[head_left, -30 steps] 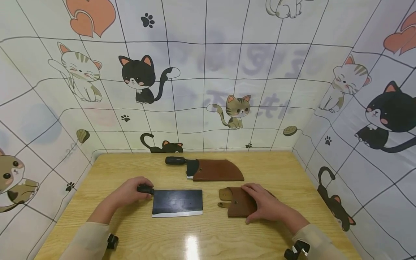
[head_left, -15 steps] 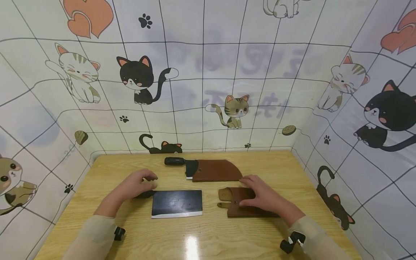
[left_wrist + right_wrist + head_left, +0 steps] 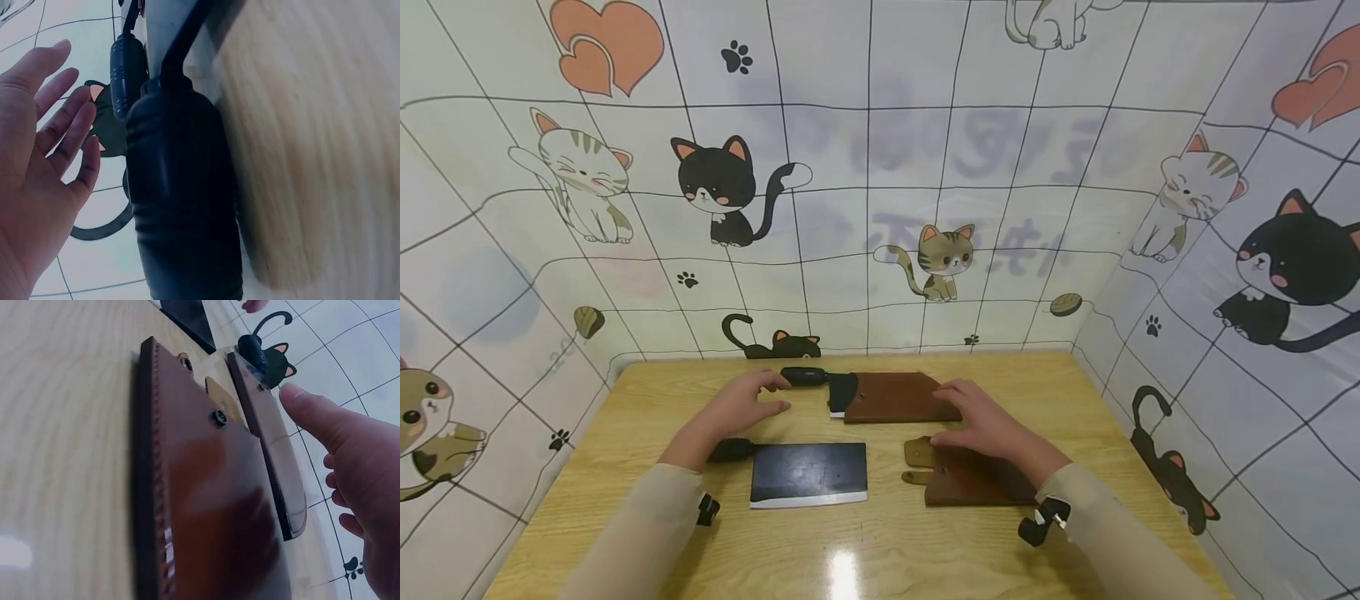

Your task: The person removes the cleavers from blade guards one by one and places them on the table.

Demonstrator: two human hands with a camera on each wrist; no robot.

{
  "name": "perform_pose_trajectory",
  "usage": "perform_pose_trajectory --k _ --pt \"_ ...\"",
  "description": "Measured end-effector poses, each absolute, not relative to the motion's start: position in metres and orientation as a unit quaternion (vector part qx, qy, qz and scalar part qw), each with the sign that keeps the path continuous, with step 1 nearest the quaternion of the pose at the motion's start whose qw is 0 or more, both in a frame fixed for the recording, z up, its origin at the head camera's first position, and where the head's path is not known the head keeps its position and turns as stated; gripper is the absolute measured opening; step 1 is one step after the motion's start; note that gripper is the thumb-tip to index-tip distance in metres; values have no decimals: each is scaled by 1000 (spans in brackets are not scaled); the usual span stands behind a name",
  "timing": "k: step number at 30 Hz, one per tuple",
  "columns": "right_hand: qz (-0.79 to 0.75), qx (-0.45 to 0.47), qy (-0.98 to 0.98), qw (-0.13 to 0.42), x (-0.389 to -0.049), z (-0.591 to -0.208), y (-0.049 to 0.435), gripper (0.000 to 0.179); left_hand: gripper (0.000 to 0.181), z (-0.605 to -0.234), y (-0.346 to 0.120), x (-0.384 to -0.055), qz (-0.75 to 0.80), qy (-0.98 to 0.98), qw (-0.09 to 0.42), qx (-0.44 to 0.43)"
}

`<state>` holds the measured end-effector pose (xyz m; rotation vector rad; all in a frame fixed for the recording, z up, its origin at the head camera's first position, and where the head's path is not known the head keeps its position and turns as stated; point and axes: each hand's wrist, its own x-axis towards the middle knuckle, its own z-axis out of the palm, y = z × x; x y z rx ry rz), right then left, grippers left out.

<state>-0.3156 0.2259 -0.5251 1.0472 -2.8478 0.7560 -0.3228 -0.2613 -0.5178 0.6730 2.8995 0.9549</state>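
A cleaver with a bare dark blade (image 3: 808,473) lies flat on the table, its black handle (image 3: 181,187) pointing left. Behind it lies a second knife in a brown leather sheath (image 3: 898,396), with its black handle (image 3: 127,75) exposed. My left hand (image 3: 745,408) is raised over the cleaver's handle, fingers loosely bent near the sheathed knife's handle; contact cannot be told. A separate brown leather sheath (image 3: 200,469) with a snap and strap rests at the right. Above it hovers my right hand (image 3: 981,421), thumb and fingers spread, fingertips near the sheathed knife's right end.
Everything lies on a light wooden table (image 3: 790,550). A white cloth wall (image 3: 820,167) printed with cartoon cats and grid lines closes off the back and both sides. Small black devices (image 3: 1037,525) are strapped to the wrists.
My left hand has let go of the cleaver's handle and moved forward and right. My right hand has lifted off the separate sheath and moved forward and left, toward the sheathed knife.
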Motion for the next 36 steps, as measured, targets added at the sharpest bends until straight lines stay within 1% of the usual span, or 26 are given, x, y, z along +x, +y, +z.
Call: perform_pose_trajectory --k 6,14,20,28,36 --pt "233 320 -918 -7 -329 -522 213 84 38 -517 -250 -336 309 928 -2 209" --pt "220 310 -924 -26 -344 -525 200 87 38 -523 -239 -352 302 927 -34 221" --pt "211 319 -924 -22 -354 -524 186 88 35 -525 -230 -364 281 931 -49 227" --pt "215 324 -921 -36 -361 -520 168 92 39 -527 -219 -373 277 935 -35 218" --pt "204 329 -921 -44 -369 -521 155 89 44 -533 -213 -380 292 935 -14 203"
